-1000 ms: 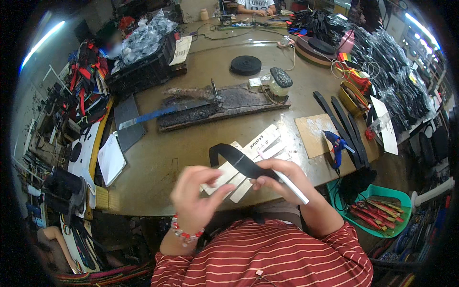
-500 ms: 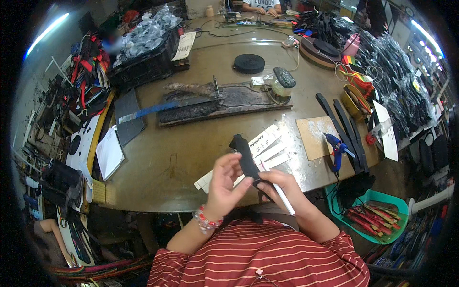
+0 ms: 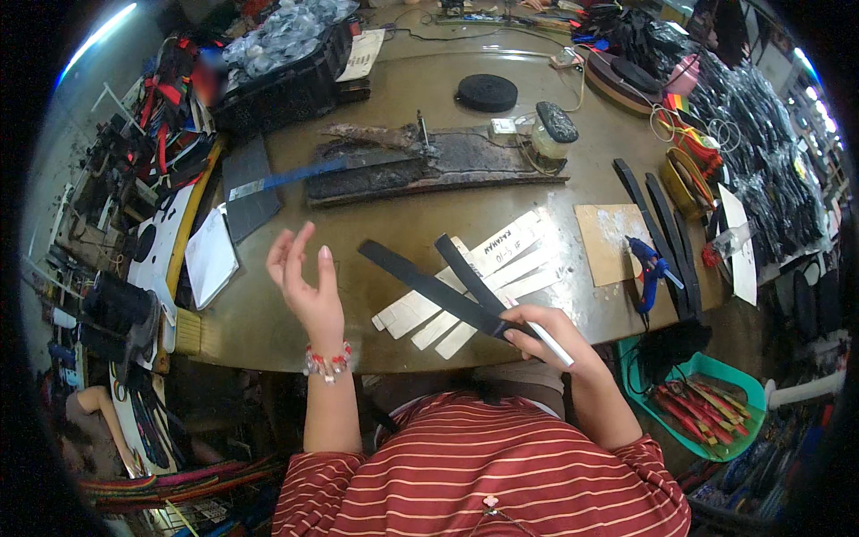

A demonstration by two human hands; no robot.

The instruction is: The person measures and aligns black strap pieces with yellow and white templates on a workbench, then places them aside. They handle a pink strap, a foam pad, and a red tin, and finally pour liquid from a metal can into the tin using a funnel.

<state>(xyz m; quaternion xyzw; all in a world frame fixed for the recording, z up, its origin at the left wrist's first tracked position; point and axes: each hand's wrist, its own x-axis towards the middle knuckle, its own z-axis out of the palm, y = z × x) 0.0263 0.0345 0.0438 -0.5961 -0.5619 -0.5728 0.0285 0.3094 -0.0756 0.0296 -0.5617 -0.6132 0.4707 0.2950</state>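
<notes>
My right hand [image 3: 550, 336] grips a black strap [image 3: 429, 288] between thumb and fingers. Two flat lengths of the strap spread apart from the grip toward the far left, like a V. A slim white pen-like stick [image 3: 552, 345] is in the same hand, pointing toward my body. My left hand [image 3: 306, 277] is raised off to the left, fingers spread and nothing in it. Under the strap lie several pale pattern strips [image 3: 528, 255], some with handwriting. How the strap's two lengths join is hidden by my right fingers.
Beyond the strips lies a dark, worn board [image 3: 376, 183] with a blue-ended blade [image 3: 295, 179] and a lidded jar [image 3: 553, 134]. To the right are a glue-stained board [image 3: 608, 242], a blue glue gun [image 3: 649, 268] and black straps [image 3: 667, 224]. A green basket [image 3: 626, 380] sits below the table edge.
My left hand has let go of the strap and moved up and left, opening. The strap has swung out into two spread lengths in my right hand. The view has shifted slightly.
</notes>
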